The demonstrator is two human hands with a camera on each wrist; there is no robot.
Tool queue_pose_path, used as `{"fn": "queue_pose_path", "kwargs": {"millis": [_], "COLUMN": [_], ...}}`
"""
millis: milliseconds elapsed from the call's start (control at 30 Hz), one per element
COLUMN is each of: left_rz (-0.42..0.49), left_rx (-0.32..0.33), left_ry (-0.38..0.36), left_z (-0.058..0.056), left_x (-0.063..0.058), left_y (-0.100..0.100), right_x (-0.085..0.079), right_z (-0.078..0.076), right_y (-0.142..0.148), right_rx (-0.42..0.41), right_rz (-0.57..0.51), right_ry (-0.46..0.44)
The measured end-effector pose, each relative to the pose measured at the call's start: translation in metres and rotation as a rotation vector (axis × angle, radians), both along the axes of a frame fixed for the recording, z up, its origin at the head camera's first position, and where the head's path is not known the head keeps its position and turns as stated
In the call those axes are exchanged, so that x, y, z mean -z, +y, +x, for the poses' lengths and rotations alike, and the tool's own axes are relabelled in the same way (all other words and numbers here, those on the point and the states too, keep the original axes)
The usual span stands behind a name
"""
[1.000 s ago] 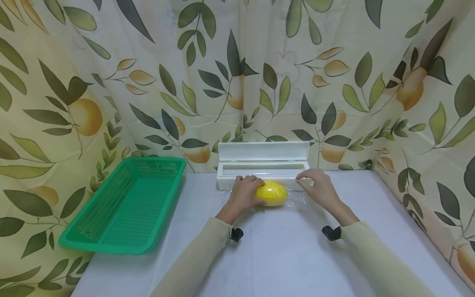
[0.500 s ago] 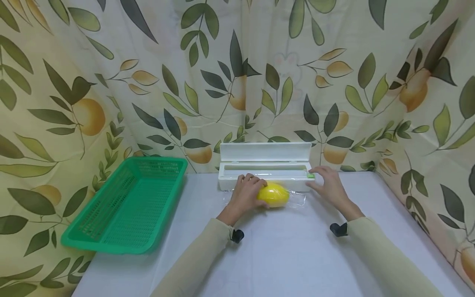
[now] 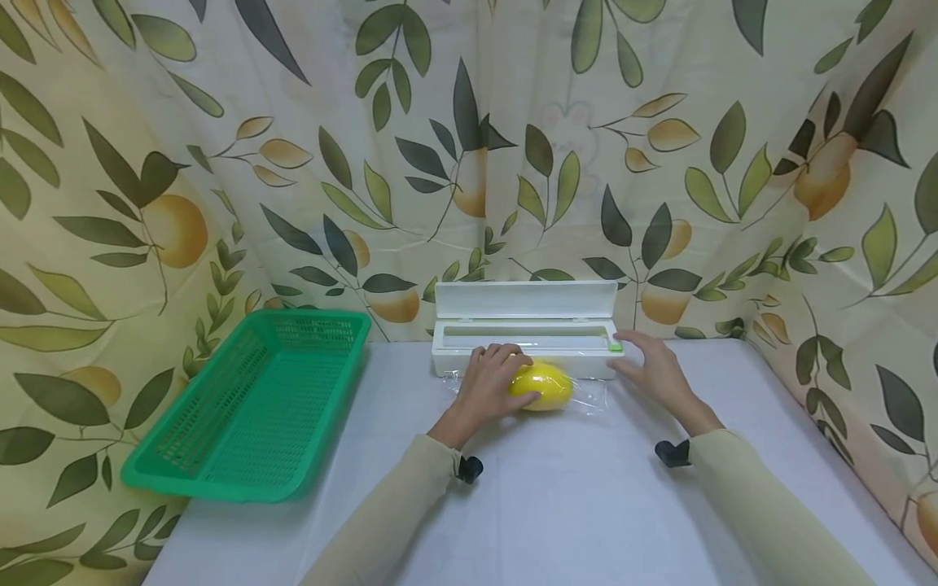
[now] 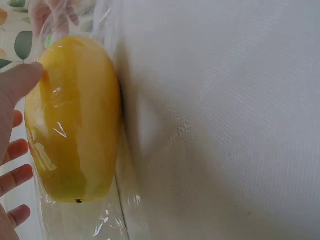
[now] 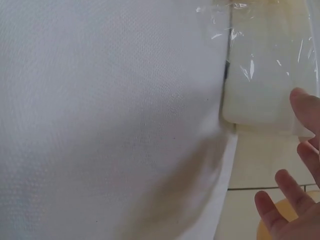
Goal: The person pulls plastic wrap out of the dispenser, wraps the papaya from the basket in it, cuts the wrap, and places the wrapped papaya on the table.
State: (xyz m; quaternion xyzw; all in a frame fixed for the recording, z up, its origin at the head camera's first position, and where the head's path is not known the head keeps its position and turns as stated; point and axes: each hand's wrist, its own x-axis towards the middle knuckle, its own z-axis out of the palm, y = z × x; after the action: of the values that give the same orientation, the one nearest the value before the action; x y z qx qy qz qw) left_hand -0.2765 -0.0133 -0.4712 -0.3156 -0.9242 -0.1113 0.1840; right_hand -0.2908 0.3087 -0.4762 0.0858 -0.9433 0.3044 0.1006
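A yellow mango (image 3: pixel 544 389) lies on clear plastic film (image 3: pixel 589 395) in front of a white cling film dispenser (image 3: pixel 524 301) with its lid up. My left hand (image 3: pixel 485 386) holds the mango's left end, its thumb in front. In the left wrist view, film covers the mango (image 4: pixel 75 120) and the thumb presses its side. My right hand (image 3: pixel 656 376) is at the dispenser's right end, beside the green slide cutter (image 3: pixel 615 346). In the right wrist view, the fingers of that hand (image 5: pixel 305 200) are spread near the box's end; whether they touch it is unclear.
A green plastic basket (image 3: pixel 282 487) stands on the left of the white-covered table (image 3: pixel 557 505). Behind the dispenser hangs a leaf-and-fruit patterned curtain (image 3: pixel 513 187), which also runs along both sides.
My right hand has let go of the film edge and moved right to the dispenser's end. The green slide cutter is now visible there. My left hand stays on the mango.
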Motion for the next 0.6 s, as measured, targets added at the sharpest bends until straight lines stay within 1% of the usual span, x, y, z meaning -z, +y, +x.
{"fn": "queue_pose_path", "kwargs": {"millis": [267,400,600], "left_rz": [0.005,0.007,0.014], "left_rx": [0.015,0.015,0.025], "left_ry": [0.003,0.008,0.020], "left_z": [0.0031,0.0040,0.0045], "left_x": [-0.0011,0.0001,0.0019], "left_y": [0.0005,0.0002,0.0006], "right_x": [0.0003,0.0012,0.0030], "right_z": [0.0003,0.0005,0.0000], "right_y": [-0.0001,-0.0005,0.0006], "right_rx": [0.037,0.036,0.030], "right_rz": [-0.017,-0.029,-0.041], "right_ry": [-0.103,-0.108,-0.089]}}
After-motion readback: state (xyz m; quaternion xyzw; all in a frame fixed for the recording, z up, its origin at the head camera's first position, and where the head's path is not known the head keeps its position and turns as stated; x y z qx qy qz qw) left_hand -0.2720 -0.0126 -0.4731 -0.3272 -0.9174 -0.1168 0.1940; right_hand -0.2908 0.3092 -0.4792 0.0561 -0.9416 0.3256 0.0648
